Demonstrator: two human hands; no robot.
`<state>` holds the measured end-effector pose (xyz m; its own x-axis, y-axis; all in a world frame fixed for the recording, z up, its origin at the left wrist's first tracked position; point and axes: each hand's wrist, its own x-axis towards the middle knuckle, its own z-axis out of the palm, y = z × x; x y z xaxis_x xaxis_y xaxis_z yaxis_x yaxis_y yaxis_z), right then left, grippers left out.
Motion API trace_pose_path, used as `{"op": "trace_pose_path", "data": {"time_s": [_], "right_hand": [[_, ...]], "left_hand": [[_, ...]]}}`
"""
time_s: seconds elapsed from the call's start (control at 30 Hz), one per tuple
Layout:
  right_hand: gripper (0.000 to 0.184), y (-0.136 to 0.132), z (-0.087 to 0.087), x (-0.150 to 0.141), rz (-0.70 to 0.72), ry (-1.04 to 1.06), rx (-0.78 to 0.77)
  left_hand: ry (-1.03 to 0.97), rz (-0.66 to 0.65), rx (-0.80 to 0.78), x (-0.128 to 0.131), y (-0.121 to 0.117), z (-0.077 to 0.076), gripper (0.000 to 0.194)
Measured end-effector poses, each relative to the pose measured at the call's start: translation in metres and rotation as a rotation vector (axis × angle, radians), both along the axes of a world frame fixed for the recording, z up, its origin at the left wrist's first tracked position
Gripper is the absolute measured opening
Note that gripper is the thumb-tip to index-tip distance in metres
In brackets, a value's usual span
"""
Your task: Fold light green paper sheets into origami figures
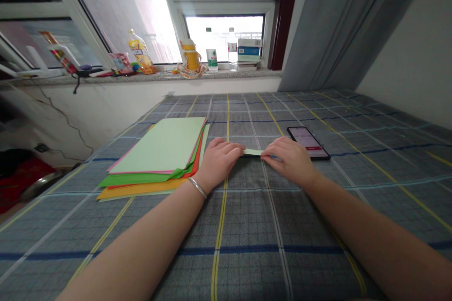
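Note:
Between my two hands a narrow strip of pale green paper (253, 152) is held just over the plaid cloth. My left hand (221, 157), with a silver bangle at the wrist, pinches its left end. At the right end, the thumb and fingers of my right hand (287, 157) are closed on the same strip. Fingers cover both ends, so its full length and any folds are hidden. Left of my left hand lies a stack of coloured paper (158, 146), pale green on top, with pink, green, red and orange edges showing below.
A phone (309, 142) with a lit screen lies just beyond my right hand. The plaid cloth (247, 254) spreads under everything. Along the windowsill (162, 75) stand a yellow drink bottle (141, 51), a yellow cup (191, 56), two clear bottles and stacked boxes (248, 51).

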<state>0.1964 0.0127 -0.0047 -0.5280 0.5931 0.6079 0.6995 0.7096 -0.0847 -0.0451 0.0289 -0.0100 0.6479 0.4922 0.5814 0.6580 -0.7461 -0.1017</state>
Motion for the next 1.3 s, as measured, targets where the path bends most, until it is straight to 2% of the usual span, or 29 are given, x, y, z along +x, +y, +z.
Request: {"op": "trace_pose_path", "data": {"time_s": [0.17,0.3,0.53,0.8,1.03,1.3], "right_hand": [[0.019,-0.005,-0.001,-0.011,-0.038,-0.071,0.104],[0.016,-0.008,-0.004,-0.022,-0.043,-0.097,0.140],[0.013,-0.005,-0.006,-0.021,-0.014,-0.106,0.167],[0.012,-0.003,-0.002,-0.016,0.030,-0.039,0.104],[0.009,0.000,-0.002,-0.006,0.022,0.080,0.071],[0.010,0.004,0.001,0.004,0.040,0.120,0.019]], "left_hand": [[0.039,0.018,0.080,0.007,-0.007,0.003,0.018],[0.096,-0.046,0.137,0.015,-0.011,0.005,0.017],[0.082,-0.072,0.113,0.018,-0.009,0.003,0.017],[0.100,-0.051,0.060,0.016,-0.010,0.002,0.015],[0.044,-0.048,0.068,0.009,-0.006,0.000,0.015],[0.006,-0.031,0.026,0.005,-0.004,0.001,0.016]]}}
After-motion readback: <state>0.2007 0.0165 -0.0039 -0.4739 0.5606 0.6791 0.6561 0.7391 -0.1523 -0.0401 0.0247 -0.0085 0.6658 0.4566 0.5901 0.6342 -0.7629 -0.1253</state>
